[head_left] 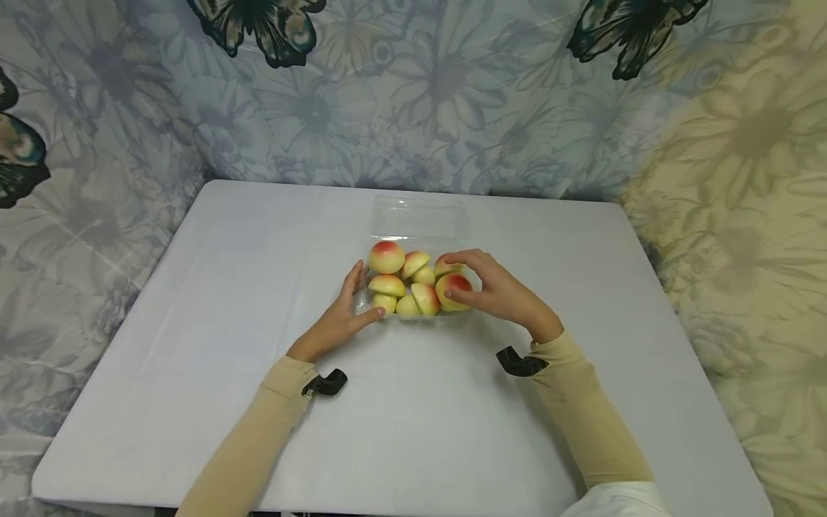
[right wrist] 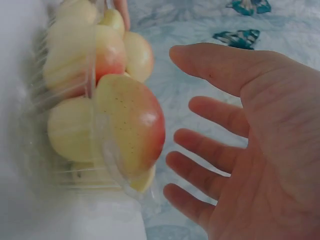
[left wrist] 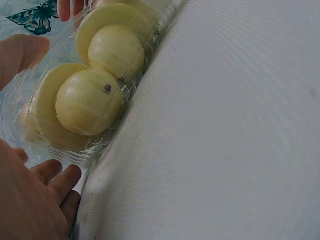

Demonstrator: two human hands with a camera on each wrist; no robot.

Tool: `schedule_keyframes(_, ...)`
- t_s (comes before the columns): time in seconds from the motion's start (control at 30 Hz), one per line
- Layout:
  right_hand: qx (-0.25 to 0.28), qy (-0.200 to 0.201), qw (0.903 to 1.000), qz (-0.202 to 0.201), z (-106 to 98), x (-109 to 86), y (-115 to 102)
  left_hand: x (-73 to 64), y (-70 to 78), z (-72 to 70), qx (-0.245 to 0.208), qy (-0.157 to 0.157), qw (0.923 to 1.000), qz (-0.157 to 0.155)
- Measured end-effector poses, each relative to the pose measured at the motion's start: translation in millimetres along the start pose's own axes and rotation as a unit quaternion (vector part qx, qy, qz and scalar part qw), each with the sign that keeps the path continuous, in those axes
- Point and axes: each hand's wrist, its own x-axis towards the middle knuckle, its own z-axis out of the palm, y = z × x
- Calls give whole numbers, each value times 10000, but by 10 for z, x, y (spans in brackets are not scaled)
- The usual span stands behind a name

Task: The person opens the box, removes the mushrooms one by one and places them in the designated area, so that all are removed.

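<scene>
Clear plastic forms the clamshell container (head_left: pixel 418 215) at the centre of the head view, its lid lying open toward the upper part of the frame and its tray packed with yellow-and-red peach halves (head_left: pixel 416 287). It sits on a white table (head_left: pixel 194 287) set against butterfly-print fabric (head_left: pixel 413 86). At the tray's left side, the person's left hand (head_left: pixel 345 316) rests with straight fingers along the plastic wall, the thumb near the front corner; the left wrist view shows those fingers (left wrist: pixel 55 180) at lower left, just beside the tray, with the pale undersides of the fruit pressed against the clear wall (left wrist: pixel 125 85). At the tray's right side, the right hand (head_left: pixel 494 287) arches over the fruit, fingers relaxed and spread. The right wrist view shows its palm open and a gap between the fingers (right wrist: pixel 210 150) and the nearest red-blushed peach half (right wrist: pixel 132 125). Neither hand grips anything, and the two are apart, one on each side of the tray.
</scene>
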Motion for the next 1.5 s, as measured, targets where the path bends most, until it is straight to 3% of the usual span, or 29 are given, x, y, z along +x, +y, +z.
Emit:
schedule_keyframes(0.13, -31, -4, 9999, -108, 42, 4, 24, 7, -1, -37, -22, 5, 10000, 13)
schedule_keyframes(0.3, -43, 11, 10000, 67, 61, -34, 37, 12, -31, -34, -93, -47, 9999, 4)
schedule_keyframes(0.43, -94, -5, 9997, 221, 77, -66, 52, 1, -66, -8, -104, -13, 9999, -20)
schedule_keyframes(0.8, -447, -132, 9987, 191, 154, -132, 89, -48, -150, 68, -207, 76, 9998, 17)
schedule_keyframes(1.5, -1158, -241, 9911, 607, 127, -87, 5, -30, -52, 3, -99, 81, 9999, 79)
